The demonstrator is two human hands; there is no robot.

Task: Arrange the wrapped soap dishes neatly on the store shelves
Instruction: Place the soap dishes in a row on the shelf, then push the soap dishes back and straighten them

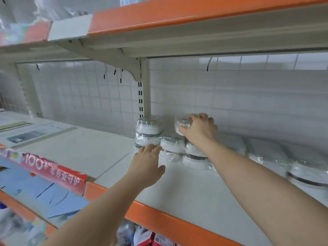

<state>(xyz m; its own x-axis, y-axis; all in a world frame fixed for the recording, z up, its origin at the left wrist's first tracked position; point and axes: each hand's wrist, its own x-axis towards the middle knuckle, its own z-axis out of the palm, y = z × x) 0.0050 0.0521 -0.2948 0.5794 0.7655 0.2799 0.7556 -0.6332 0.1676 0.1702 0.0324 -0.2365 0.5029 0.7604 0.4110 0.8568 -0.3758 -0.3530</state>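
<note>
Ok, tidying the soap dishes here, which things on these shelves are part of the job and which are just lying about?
Part of the job:
- wrapped soap dish in the right hand grip
- stacked soap dishes by the upright
- loose soap dishes on the right
- left hand, open near the stack
- shelf

Lying about:
- red banner
- flat boxes on the left shelf

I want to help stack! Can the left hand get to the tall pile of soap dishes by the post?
Probably yes. The left hand is open with fingertips right at the pile, and nothing sits between them.
</note>
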